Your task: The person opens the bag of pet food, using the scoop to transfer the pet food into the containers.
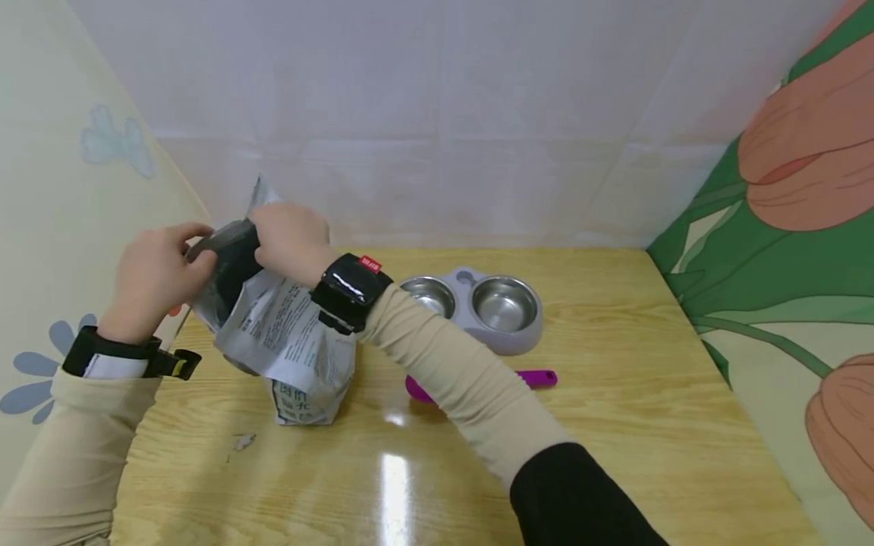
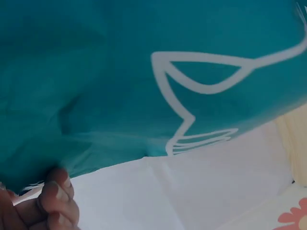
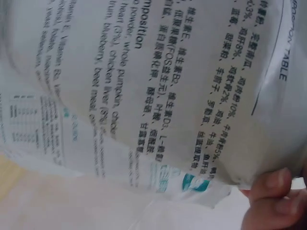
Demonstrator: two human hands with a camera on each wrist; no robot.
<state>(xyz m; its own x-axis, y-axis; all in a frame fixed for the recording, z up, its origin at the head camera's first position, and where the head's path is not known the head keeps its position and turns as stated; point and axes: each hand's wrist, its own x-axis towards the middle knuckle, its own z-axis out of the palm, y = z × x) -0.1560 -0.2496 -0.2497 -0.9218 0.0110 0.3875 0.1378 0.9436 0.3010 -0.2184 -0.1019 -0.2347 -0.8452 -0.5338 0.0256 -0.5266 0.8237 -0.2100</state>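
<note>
— Hands?
— My left hand [image 1: 153,277] and my right hand [image 1: 290,239] both pinch the top edge of the pet food bag [image 1: 293,341], standing on the table [image 1: 614,455] between them.
— Handling?
— Soft, crinkly, probably bottom-heavy; grip the top seam.
— Beyond my right wrist?
— Double pet bowl [image 1: 478,307]; purple scoop [image 1: 536,378].

Bag [image 1: 293,334] gripped by both hands: smooth, faintly glossy printed film, crinkled near the grip; table [image 1: 614,425] beneath: varnished wood, glossy; double bowl [image 1: 501,307] right of the grip: polished metal cups in matt plastic; scoop [image 1: 536,377]: plastic.
</note>
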